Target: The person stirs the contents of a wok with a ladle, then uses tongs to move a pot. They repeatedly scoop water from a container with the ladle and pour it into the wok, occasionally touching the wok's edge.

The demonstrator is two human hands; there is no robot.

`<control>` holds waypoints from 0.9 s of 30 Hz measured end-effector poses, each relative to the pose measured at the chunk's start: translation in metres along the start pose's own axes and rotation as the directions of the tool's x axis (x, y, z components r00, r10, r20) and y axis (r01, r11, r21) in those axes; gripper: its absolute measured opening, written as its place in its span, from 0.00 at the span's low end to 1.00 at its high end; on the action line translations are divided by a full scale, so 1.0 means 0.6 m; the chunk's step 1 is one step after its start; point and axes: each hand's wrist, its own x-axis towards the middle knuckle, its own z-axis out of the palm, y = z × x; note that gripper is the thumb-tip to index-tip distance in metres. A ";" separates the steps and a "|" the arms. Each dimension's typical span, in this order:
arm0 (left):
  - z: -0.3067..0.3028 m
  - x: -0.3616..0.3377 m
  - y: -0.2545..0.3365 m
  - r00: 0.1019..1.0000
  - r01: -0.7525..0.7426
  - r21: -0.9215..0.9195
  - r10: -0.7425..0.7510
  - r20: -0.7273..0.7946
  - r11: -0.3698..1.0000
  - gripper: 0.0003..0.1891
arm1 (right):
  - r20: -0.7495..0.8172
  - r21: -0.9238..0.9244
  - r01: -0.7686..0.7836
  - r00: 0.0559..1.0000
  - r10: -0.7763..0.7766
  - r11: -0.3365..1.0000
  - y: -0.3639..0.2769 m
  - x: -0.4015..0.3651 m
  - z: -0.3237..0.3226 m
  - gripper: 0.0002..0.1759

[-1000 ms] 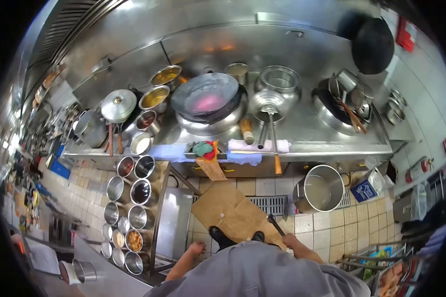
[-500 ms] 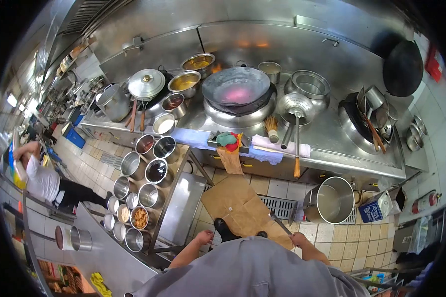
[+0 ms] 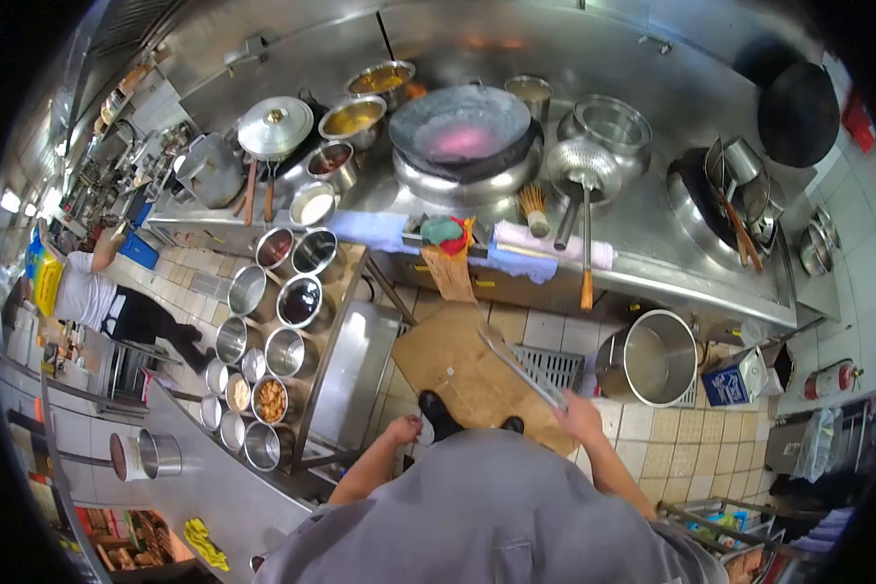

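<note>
A steel stove counter (image 3: pixel 642 238) spans the upper middle of the frame, carrying a wide wok (image 3: pixel 457 127), with a tall pot (image 3: pixel 610 370) on the floor at lower right. Lower centre, above the brown floor sheet (image 3: pixel 448 355), the right hand (image 3: pixel 581 420) grips a long metal utensil (image 3: pixel 528 375), apparently in a carrying step; moving it calls for a firm grip and clearance from the pot, while the left hand (image 3: pixel 405 429) is narrow, fingers curled.

Gleams with a steel wall (image 3: pixel 574 60) across the top, meets a pale tiled wall (image 3: pixel 858 255) at right, has beige floor tiles (image 3: pixel 670 430) below.
</note>
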 end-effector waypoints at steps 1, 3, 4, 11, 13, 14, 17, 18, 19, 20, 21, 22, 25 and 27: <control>-0.004 0.002 -0.004 1.000 -0.013 -0.004 0.013 -0.008 1.000 0.17 | -0.087 0.060 0.020 0.996 -0.015 0.998 -0.050 -0.003 -0.047 0.22; 0.005 -0.002 -0.009 0.999 -0.041 -0.009 0.041 -0.006 0.999 0.17 | -0.274 0.161 0.078 0.961 -0.031 0.984 -0.102 0.008 -0.100 0.21; 0.009 -0.004 -0.005 0.999 0.030 -0.085 -0.032 -0.031 0.996 0.17 | -0.284 0.150 0.072 0.959 -0.027 0.986 -0.111 0.016 -0.119 0.21; 0.021 -0.032 0.014 0.989 0.128 -0.311 -0.143 -0.026 0.942 0.17 | -0.422 0.263 0.124 0.907 -0.002 0.957 -0.174 0.054 -0.206 0.24; 0.021 -0.034 0.014 0.989 0.120 -0.334 -0.141 -0.040 0.935 0.16 | -0.408 0.379 0.162 0.913 0.007 0.911 -0.175 0.073 -0.218 0.24; 0.022 -0.042 0.013 0.988 0.119 -0.337 -0.146 -0.057 0.934 0.16 | -0.389 0.408 0.144 0.921 0.029 0.902 -0.177 0.081 -0.225 0.25; 0.025 -0.050 0.002 0.983 0.145 -0.403 -0.178 -0.046 0.904 0.16 | -0.414 0.544 0.264 0.910 -0.019 0.796 -0.187 0.105 -0.235 0.25; 0.026 -0.052 -0.007 0.980 0.171 -0.457 -0.201 -0.017 0.873 0.16 | -0.409 0.624 0.307 0.912 -0.035 0.719 -0.177 0.126 -0.224 0.23; 0.029 -0.041 -0.030 0.977 0.200 -0.483 -0.214 0.027 0.852 0.15 | -0.415 0.616 0.312 0.909 -0.038 0.723 -0.184 0.131 -0.229 0.23; 0.033 -0.028 -0.061 0.972 0.229 -0.501 -0.222 0.073 0.835 0.14 | -0.336 0.721 0.267 0.942 -0.014 0.640 -0.194 0.134 -0.238 0.22; 0.029 -0.029 -0.086 0.998 0.058 -0.274 -0.049 0.040 0.960 0.13 | -0.257 0.812 0.212 0.966 0.006 0.544 -0.205 0.135 -0.245 0.21; 0.021 -0.022 -0.099 0.990 -0.135 -0.024 0.136 0.049 0.991 0.13 | -0.270 0.821 0.221 0.963 0.018 0.527 -0.215 0.138 -0.249 0.20; -0.008 -0.018 -0.109 0.986 -0.164 0.163 0.160 0.037 0.973 0.13 | -0.226 0.881 0.170 0.971 0.076 0.441 -0.226 0.157 -0.251 0.19; -0.059 0.003 -0.080 0.920 -0.389 0.472 0.352 0.170 0.791 0.14 | -0.209 0.870 0.110 0.965 0.157 0.480 -0.224 0.174 -0.259 0.17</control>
